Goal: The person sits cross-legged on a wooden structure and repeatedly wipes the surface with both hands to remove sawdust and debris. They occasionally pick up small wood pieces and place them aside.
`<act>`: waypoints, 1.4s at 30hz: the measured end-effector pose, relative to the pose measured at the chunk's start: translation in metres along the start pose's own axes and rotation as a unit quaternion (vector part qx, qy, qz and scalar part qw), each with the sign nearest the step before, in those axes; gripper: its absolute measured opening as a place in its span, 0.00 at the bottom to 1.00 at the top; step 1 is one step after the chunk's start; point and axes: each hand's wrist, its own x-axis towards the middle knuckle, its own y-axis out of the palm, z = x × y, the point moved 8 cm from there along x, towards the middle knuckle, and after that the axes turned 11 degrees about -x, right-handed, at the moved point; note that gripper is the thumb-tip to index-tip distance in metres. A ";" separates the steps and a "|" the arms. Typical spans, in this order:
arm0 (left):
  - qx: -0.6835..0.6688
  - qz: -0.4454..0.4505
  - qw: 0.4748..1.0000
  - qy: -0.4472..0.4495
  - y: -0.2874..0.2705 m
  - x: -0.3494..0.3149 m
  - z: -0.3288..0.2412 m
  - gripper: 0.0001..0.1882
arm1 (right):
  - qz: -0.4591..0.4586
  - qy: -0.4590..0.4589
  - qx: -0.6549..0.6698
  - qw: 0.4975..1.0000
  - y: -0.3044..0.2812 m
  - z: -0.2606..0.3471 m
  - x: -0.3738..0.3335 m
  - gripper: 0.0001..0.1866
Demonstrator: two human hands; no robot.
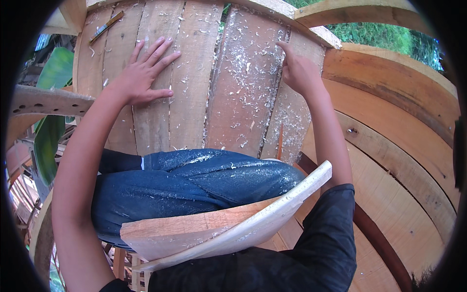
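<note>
Low over the plank floor [189, 87], the left hand [141, 78] lies spread, fingers fanned, palm down on pale boards, grasping nothing that shows. The right hand [298, 73] is by the right edge of the reddish board [243, 100], index finger extended, other fingers curled. Cannot tell whether that finger touches wood, or whether the curl hides anything small. The reddish board lies between the hands, set among paler planks and flecked with shavings [245, 63].

Likely hazards: a splinter, if bare fingertips drag along the rough seam [275, 91]; a sliding palm, if weight lands on loose curls; shavings packed into the seam, if swept sideways. The curved timber [233, 236] across the lap could tip or knock the floor should the knees shift — its support is hidden.

Surface: planks run away from the body, curls thickest on the reddish board and right of it. A slim tool [106, 27] lies at the upper left. Surroundings: broad side planks [389, 97] curve up at right, grass [372, 39] beyond the frame; large green leaves [56, 68] at left. Blue trousers [194, 177] dusted pale.
</note>
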 end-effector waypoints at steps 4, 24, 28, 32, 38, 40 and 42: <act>-0.004 -0.003 1.000 0.004 -0.001 0.001 -0.001 0.49 | 0.033 0.031 0.064 0.997 -0.001 -0.007 0.003 0.40; -0.010 -0.020 1.000 0.015 -0.001 0.000 -0.001 0.49 | 0.128 -0.014 -0.015 0.992 0.002 0.030 -0.030 0.39; -0.005 -0.019 1.000 0.014 -0.001 0.002 -0.001 0.49 | 0.037 0.024 0.051 0.998 0.008 0.007 -0.014 0.42; -0.005 -0.023 1.000 0.016 0.001 0.001 0.000 0.48 | -0.011 0.021 0.027 0.999 -0.002 -0.008 0.007 0.47; -0.003 -0.033 0.999 0.022 0.001 0.000 0.000 0.48 | -0.041 -0.008 0.056 0.998 -0.017 -0.020 0.002 0.51; -0.005 -0.030 0.999 0.018 0.002 -0.001 0.002 0.48 | 0.001 -0.029 0.044 0.999 -0.007 -0.005 -0.002 0.50; -0.003 -0.034 0.999 0.021 0.002 0.000 0.001 0.48 | 0.015 -0.025 0.040 0.999 -0.002 -0.004 -0.004 0.50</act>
